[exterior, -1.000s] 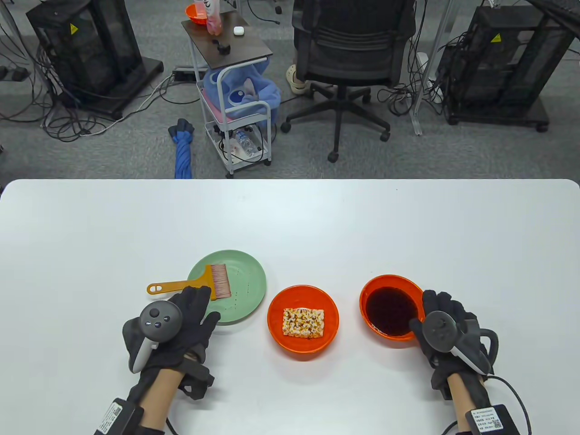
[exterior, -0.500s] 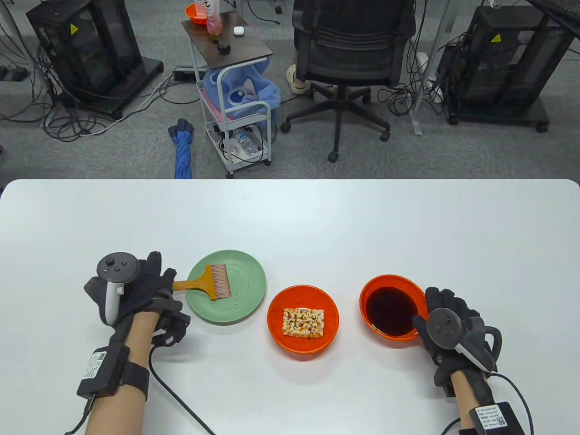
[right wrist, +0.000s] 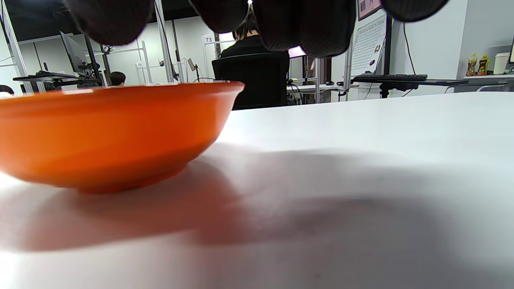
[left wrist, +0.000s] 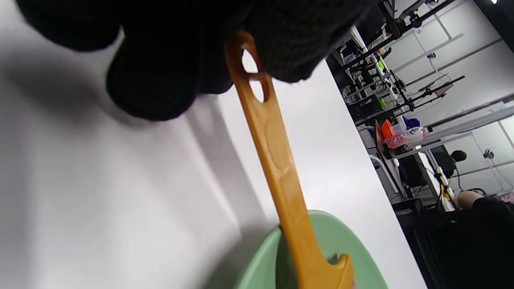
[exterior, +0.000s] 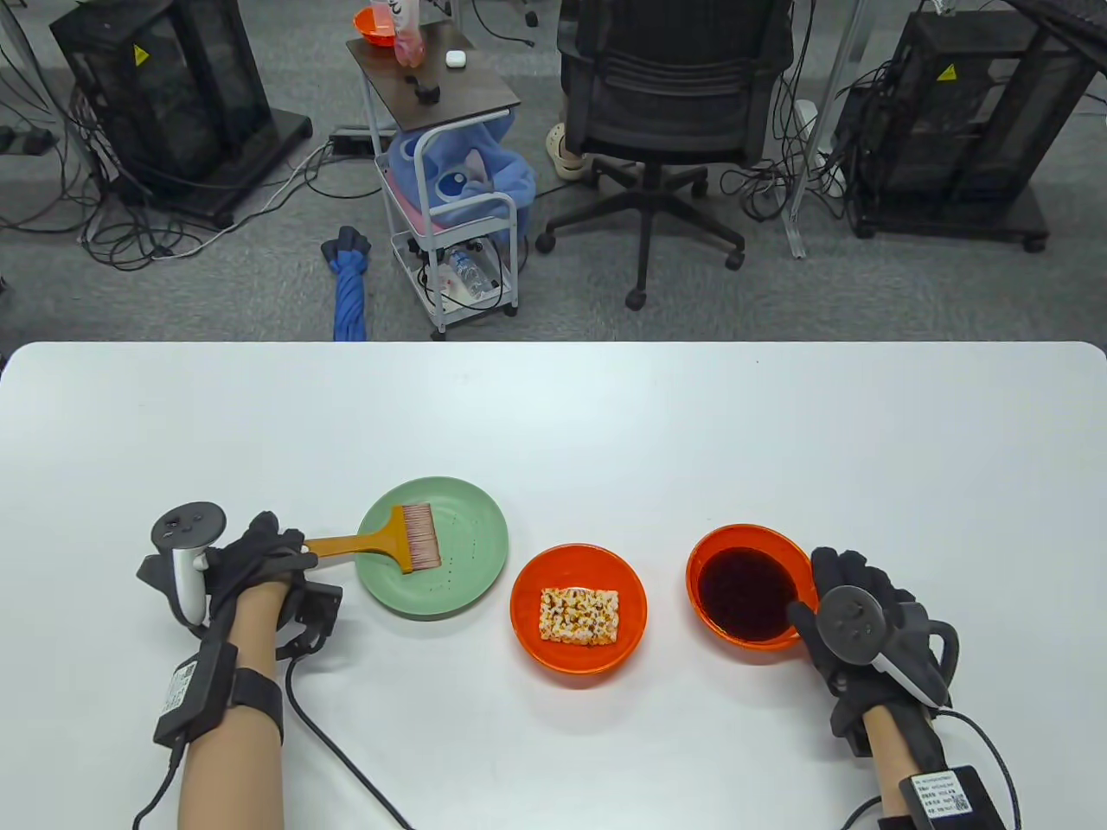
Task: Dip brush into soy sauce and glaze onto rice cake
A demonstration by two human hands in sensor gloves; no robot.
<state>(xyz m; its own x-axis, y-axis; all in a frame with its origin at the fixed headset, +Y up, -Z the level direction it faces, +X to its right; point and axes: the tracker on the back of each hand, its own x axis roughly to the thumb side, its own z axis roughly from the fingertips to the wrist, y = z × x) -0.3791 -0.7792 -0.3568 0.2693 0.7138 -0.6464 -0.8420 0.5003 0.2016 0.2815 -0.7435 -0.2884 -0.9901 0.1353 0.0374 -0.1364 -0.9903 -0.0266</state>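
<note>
Gripping the end of the brush point(exterior: 380, 540) handle, the left hand point(exterior: 251, 562) sat at the lower left of the table view, its fingers point(left wrist: 152, 80) curled around the loop end in the left wrist view. The bristles lay on the green plate point(exterior: 471, 553), the handle sticking out over its left rim above the worktop point(exterior: 553, 415). Right of the plate, the rice cake point(exterior: 580, 616) lay in an orange bowl point(exterior: 527, 605). At the lower right, the right hand point(exterior: 865, 618) cupped the near-right rim of the soy sauce bowl point(exterior: 751, 592), fingers curved along it.
</note>
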